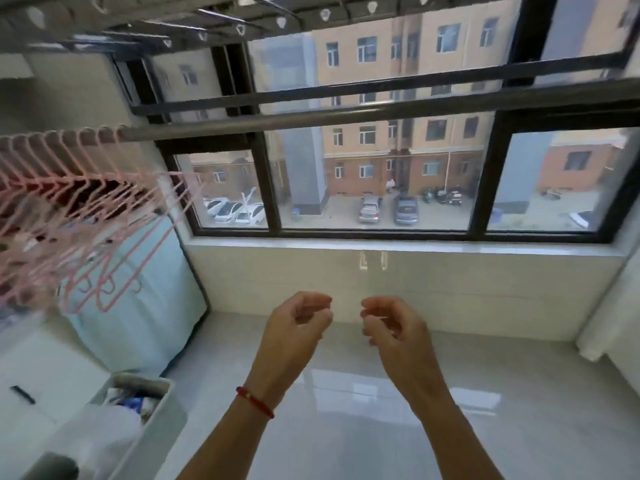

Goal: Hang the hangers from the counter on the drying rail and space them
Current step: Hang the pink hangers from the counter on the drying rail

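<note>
Several pink hangers (79, 216) hang bunched close together at the left end of the grey drying rail (311, 117), which runs across the window. My left hand (298, 323) and my right hand (391, 323) are raised side by side well below the rail, near the middle of the view. Both hands hold nothing, with fingers loosely curled and apart. A red cord bracelet circles my left wrist. The hands are far to the right of the hangers and touch none of them.
A large window (381, 168) with black frames faces buildings and parked cars. A white sill (381, 245) and tiled wall lie below it. A light blue covered appliance (138, 306) stands at left. A white bin (138, 403) with items sits at lower left. An overhead rack (207, 22) spans the ceiling.
</note>
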The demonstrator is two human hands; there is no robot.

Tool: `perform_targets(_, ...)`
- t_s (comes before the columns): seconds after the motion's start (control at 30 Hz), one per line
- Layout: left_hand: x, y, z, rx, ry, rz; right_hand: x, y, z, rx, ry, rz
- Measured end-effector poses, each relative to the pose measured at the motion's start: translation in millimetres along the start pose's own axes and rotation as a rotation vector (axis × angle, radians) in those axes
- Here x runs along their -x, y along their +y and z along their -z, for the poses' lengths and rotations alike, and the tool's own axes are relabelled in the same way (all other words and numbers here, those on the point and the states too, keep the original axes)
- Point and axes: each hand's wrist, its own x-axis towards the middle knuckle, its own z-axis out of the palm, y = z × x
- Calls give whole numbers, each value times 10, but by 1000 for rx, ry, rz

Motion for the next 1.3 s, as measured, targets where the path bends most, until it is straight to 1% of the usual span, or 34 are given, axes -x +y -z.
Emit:
perform_targets(0.07, 24, 147, -618, -18, -64, -46, 53, 107, 614, 21, 108, -29)
perform_targets(0.2, 149, 453, -1948, 18, -215, -147, 274, 273, 1972, 60, 366, -85)
perform_targets(0.3, 263, 683, -2920, 55, -376, -209, 560, 349, 2894, 68, 586, -128)
perform_targets(0.43, 515, 974, -4141, 99, -611, -233, 1043, 406, 3884, 85, 839, -215)
perform_targets(0.63, 841, 1353, -5753, 169, -916, -245, 1390, 488, 5160, 159, 1124, -303)
perform_targets(0.8, 741, 1616, -6959, 170, -1095, -244, 1135, 645, 6202, 268, 1249, -382)
perform_targets(0.93, 466, 1826, -7799, 116, -1190, -267, 775, 817, 6970, 322, 1288, -451)
perform_targets(1.03, 288, 1978, -8362, 100, -1193, -277, 558, 1022, 7496, 329, 1322, -482)
perform_targets(1.13, 169, 2055, -8849, 68, -1192, -264, 371, 1278, 8055, 387, 1311, -536)
perform_targets(1.23, 41, 2102, -9396, 25, -1168, -239, 110, 1576, 8814, 472, 1283, -584)
perform_targets(1.3, -35, 2123, -9759, -1, -1150, -232, -66, 1810, 9379, 570, 1249, -634)
